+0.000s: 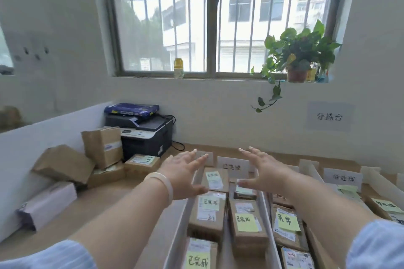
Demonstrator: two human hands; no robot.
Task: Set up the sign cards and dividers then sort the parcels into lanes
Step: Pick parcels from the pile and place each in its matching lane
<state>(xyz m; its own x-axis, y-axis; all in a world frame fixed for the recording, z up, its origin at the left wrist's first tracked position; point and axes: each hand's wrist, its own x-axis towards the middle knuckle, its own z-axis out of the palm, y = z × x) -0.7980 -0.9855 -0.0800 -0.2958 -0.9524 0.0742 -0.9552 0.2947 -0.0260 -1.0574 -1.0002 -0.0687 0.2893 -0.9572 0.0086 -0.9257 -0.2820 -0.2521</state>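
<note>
Loose parcels sit heaped on the table at the left of the frame, next to the printer. They lie outside any lane, so we judge them not yet sorted. Our left hand, a pale bangle at its wrist, hovers released with fingers spread and holds nothing. Below it the left divider walls off a lane. The parcels in that lane lie in two rows, each with a yellow note on top where it reads from above. At the lane's far end a sign card stands facing us. Our right hand hovers beside that card, equally released and holding nothing. Together the hands bracket that end, perhaps to square things up. Past the right divider, another filled lane ends at a second sign card.
</note>
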